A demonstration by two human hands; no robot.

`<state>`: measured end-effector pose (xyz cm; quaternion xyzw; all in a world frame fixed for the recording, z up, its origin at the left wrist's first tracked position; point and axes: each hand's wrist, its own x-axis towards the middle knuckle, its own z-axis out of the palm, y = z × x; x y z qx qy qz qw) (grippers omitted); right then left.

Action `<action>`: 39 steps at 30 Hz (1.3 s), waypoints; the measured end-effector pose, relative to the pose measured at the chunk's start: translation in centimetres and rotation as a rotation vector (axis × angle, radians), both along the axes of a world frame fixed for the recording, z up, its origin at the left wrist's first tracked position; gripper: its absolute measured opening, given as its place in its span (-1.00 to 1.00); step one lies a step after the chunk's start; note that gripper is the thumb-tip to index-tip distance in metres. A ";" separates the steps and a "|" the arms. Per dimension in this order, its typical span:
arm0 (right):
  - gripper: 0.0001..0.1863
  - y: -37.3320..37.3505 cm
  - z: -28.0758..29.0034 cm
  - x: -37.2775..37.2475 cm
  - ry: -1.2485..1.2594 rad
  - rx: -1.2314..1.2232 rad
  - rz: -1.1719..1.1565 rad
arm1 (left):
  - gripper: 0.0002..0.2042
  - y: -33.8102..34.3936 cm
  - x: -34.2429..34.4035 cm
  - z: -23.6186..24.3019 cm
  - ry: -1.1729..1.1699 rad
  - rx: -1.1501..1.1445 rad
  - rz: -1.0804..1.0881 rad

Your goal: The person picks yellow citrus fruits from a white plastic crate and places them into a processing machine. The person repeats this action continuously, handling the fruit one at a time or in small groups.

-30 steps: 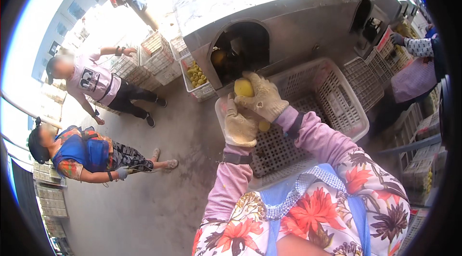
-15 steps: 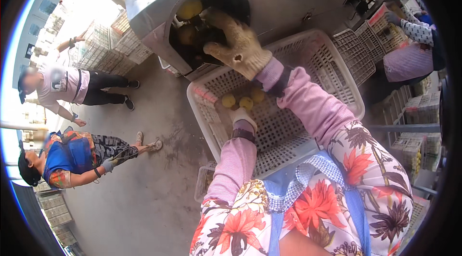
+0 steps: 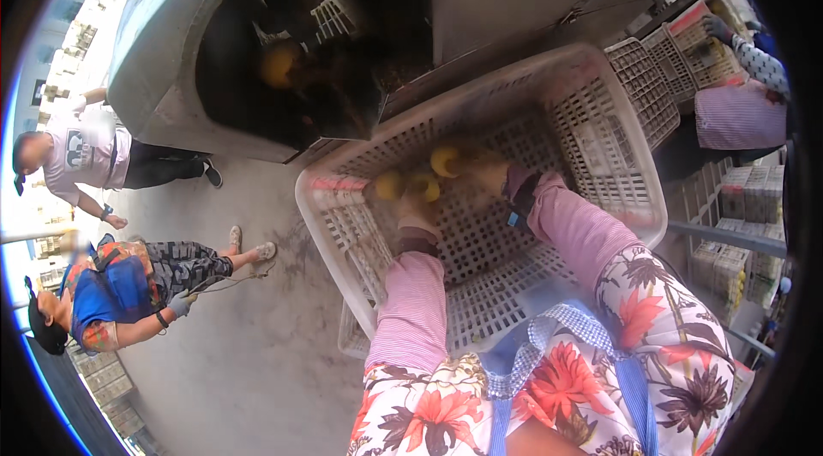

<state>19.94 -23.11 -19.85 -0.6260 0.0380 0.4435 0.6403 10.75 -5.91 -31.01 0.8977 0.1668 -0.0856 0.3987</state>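
Observation:
My left hand (image 3: pixel 417 218), in a pale glove, is low inside a white slatted plastic crate (image 3: pixel 651 199). Its fingers curl behind a round yellow fruit (image 3: pixel 424 189), and a second yellow fruit (image 3: pixel 389 186) lies against its left side. My right hand (image 3: pixel 487 175), in a beige glove, is also down in the crate and smeared by motion. A third yellow fruit (image 3: pixel 445 161) is at its fingertips; whether the fingers grip it cannot be made out. Beyond the crate, one blurred orange-yellow fruit (image 3: pixel 279 66) shows in the dark opening of a grey metal machine (image 3: pixel 159 79).
Two people, one in a pale pink shirt (image 3: pixel 94 152), one with a blue apron (image 3: pixel 129 285), stand on the concrete floor (image 3: pixel 249 353) at left. Stacked crates (image 3: pixel 643 87) and another worker's striped sleeve (image 3: pixel 737 117) are at right. A metal rail (image 3: pixel 729 237) runs beside me.
My right hand has left the machine opening and come down into the crate beside the fruit. The view has shifted, with the opening larger. My left hand stays with the fruit.

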 end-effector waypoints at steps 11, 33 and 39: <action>-0.24 -1.0 15.9 -5.3 -0.336 0.232 0.092 | -0.37 -2.9 -3.7 19.5 -0.529 -0.853 0.692; -0.34 13.6 20.7 3.3 -1.578 -0.381 -0.009 | -0.46 4.0 -7.6 28.1 -0.782 -1.275 0.789; -0.35 16.4 29.7 7.1 -1.244 -0.762 0.356 | -0.56 4.7 -6.2 28.3 -0.862 -1.190 0.437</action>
